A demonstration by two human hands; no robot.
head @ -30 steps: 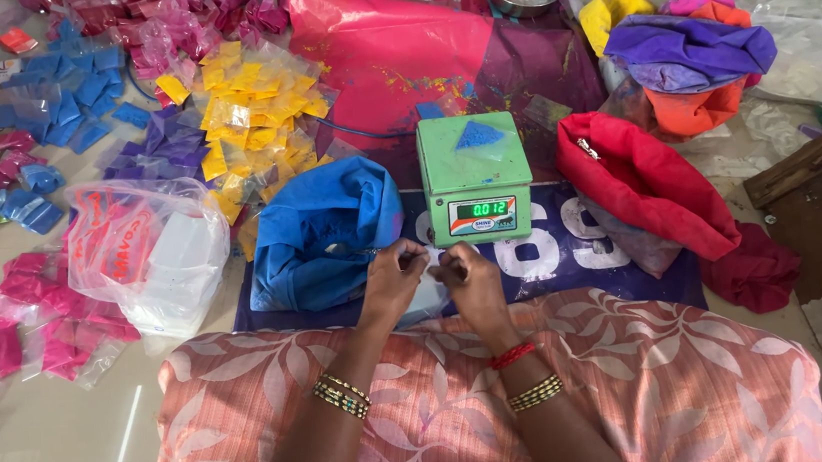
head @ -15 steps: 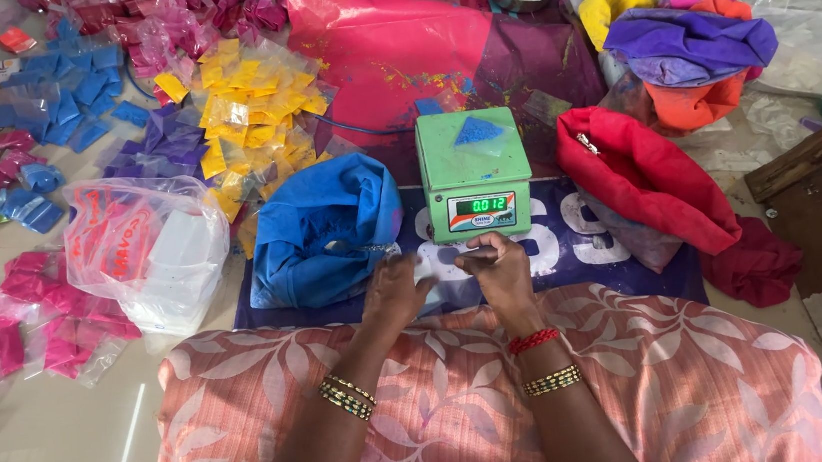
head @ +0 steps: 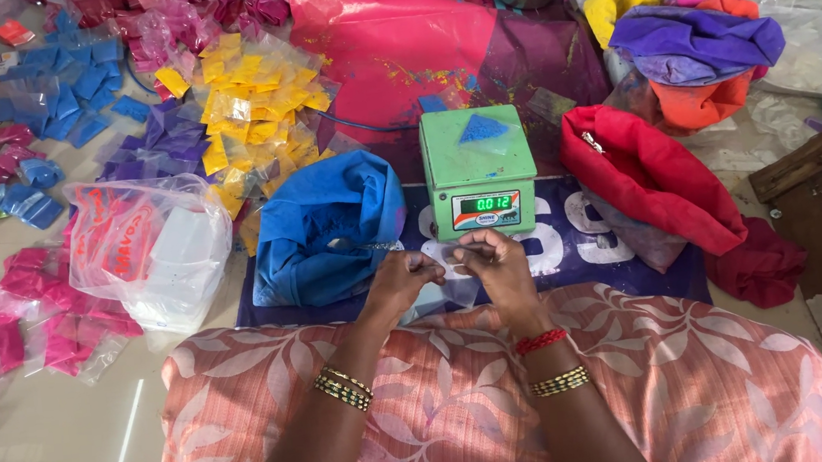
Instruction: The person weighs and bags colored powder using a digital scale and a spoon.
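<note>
- I see my left hand and my right hand close together just in front of the green scale, over the dark blue mat on the floor.
- The fingers of both hands are pinched together around something small and pale between them; it is too small for me to tell what it is.
- A small heap of blue powder sits on the scale's top plate, and the display on its front is lit.
- Just left of my left hand lies an open blue bag with blue powder inside, nearly touching the scale.
- To the right of the scale a red bag leans on the mat, with a purple bag and an orange one behind it.
- Further left a clear plastic bag holds white contents.
- Small filled packets are spread across the floor beyond: yellow packets, blue ones at the upper left, pink ones along the left edge.
- My lap is covered by peach flowered cloth, and both wrists wear bangles.
</note>
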